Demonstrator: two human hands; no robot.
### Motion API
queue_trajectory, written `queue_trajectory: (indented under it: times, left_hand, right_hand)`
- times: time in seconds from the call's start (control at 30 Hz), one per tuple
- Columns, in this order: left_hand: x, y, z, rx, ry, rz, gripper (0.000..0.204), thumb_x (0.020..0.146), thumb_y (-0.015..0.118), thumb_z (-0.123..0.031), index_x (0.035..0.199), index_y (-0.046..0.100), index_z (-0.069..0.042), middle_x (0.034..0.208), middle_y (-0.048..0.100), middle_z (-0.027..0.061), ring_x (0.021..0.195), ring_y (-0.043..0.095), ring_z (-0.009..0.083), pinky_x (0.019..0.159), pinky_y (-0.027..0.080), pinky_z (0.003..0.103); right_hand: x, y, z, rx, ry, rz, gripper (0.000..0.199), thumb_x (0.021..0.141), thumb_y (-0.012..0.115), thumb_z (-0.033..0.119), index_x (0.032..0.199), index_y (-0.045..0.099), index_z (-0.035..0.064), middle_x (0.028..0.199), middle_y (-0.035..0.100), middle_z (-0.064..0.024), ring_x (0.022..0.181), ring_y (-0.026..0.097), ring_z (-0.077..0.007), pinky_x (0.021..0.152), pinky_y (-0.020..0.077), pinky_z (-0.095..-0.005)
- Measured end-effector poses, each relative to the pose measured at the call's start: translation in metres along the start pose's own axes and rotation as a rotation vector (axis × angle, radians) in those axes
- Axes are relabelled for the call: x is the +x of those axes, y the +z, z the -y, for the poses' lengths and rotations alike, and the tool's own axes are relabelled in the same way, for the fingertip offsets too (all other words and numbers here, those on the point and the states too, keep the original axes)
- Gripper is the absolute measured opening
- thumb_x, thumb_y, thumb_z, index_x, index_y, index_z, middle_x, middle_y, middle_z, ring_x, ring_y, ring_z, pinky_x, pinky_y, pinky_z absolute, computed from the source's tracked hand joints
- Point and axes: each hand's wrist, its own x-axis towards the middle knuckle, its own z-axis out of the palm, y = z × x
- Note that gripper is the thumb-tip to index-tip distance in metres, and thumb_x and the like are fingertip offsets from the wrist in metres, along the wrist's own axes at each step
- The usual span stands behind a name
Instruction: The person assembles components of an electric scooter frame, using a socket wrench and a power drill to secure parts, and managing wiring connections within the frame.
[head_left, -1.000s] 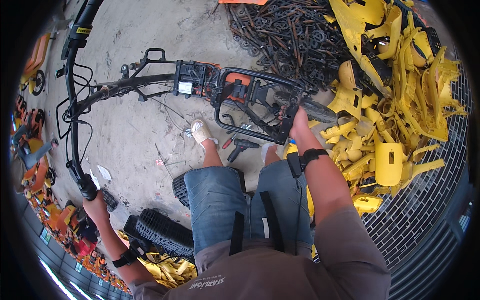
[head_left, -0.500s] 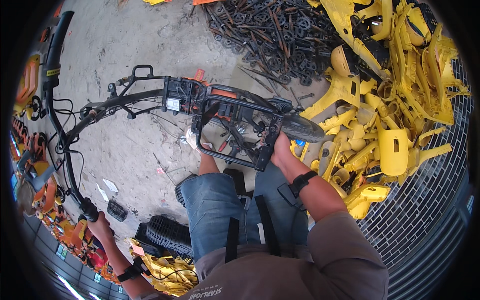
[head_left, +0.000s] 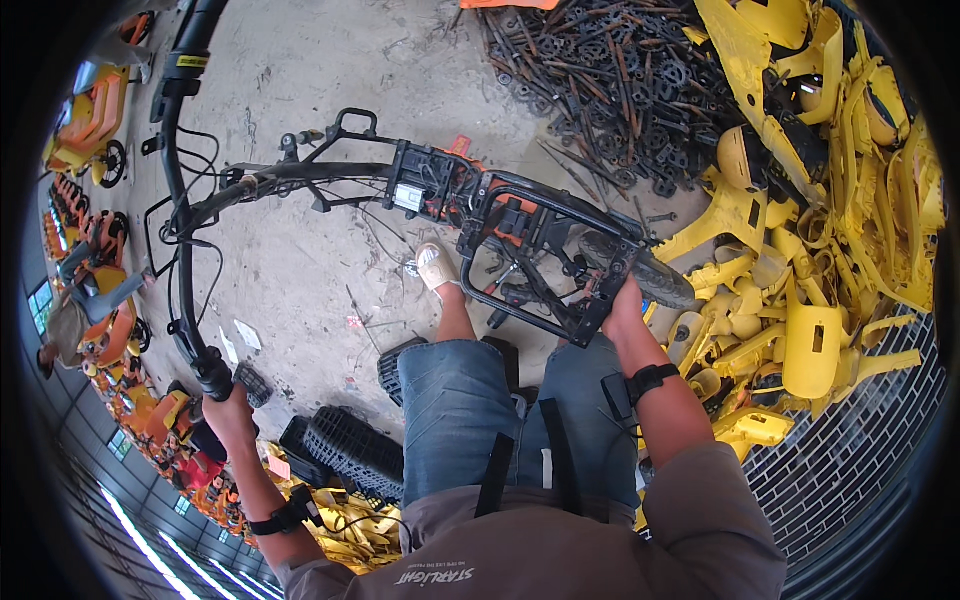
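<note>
A stripped electric-bike frame (head_left: 335,172) lies across in front of me, with black tubes and loose cables. At its left end is the handlebar (head_left: 184,275); my left hand (head_left: 230,412) is wrapped round its near grip. My right hand (head_left: 627,305) is closed on the rear end of the frame, beside the rear wheel (head_left: 668,282); the frame partly hides those fingers. Between the hands sit a black battery box (head_left: 430,190) with orange parts and a rectangular tube loop (head_left: 515,318). My foot in a light slipper (head_left: 432,265) stands beside the loop.
Dark, rusty metal cranks and chainrings (head_left: 610,80) are heaped at the far side. Yellow plastic body panels (head_left: 812,350) pile up on the right. Black baskets (head_left: 350,450) stand near my legs at left. Orange bikes line the left, where another person (head_left: 75,315) is.
The whole view has shifted, so the frame and piles appear further right. The frame has moved slightly right past my slippered foot, which now shows fully. Both hands keep their hold.
</note>
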Motion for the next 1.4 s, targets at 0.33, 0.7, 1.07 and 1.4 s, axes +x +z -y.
queue_trajectory:
  times: [0.33, 0.7, 1.07, 1.4]
  left_hand:
    - [0.052, -0.041, 0.004, 0.151, 0.209, 0.011, 0.016, 0.072, 0.066, -0.008, 0.084, 0.061, 0.001, 0.064, 0.057, 0.0027, 0.054, 0.053, 0.0119, 0.054, 0.044, 0.031]
    - [0.030, -0.033, 0.011, 0.119, 0.108, 0.116, 0.029, 0.074, 0.067, -0.010, 0.100, 0.066, 0.002, 0.076, 0.066, 0.0098, 0.071, 0.062, 0.0163, 0.074, 0.051, 0.033]
    - [0.025, -0.025, 0.020, 0.173, 0.213, -0.032, 0.035, 0.073, 0.069, -0.013, 0.106, 0.067, -0.002, 0.086, 0.070, 0.0188, 0.084, 0.069, 0.0346, 0.080, 0.052, 0.040]
    - [0.013, -0.013, 0.032, 0.438, 0.467, -0.421, 0.064, 0.069, 0.072, -0.019, 0.129, 0.055, -0.004, 0.118, 0.060, 0.0198, 0.114, 0.055, 0.0398, 0.099, 0.042, 0.049]
  right_hand:
    - [-0.015, 0.033, -0.039, -0.353, -0.621, -0.277, 0.063, 0.099, 0.043, 0.063, 0.132, 0.054, 0.0097, 0.101, 0.065, -0.0106, 0.083, 0.060, -0.0206, 0.059, 0.0510, -0.0357]
    - [-0.020, 0.042, -0.062, -0.943, -0.850, -0.708, 0.055, 0.084, 0.067, 0.028, 0.127, 0.055, -0.0036, 0.108, 0.068, -0.0240, 0.100, 0.066, -0.0397, 0.089, 0.0493, -0.0433]
    - [-0.031, 0.053, -0.058, -1.055, -0.693, -0.820, 0.058, 0.084, 0.061, 0.040, 0.126, 0.057, 0.0000, 0.114, 0.067, -0.0249, 0.109, 0.062, -0.0421, 0.096, 0.0468, -0.0473]
    - [-0.022, 0.040, -0.065, -1.011, -0.695, -0.748, 0.058, 0.083, 0.060, 0.041, 0.123, 0.056, -0.0006, 0.113, 0.066, -0.0269, 0.107, 0.062, -0.0447, 0.095, 0.0470, -0.0494]
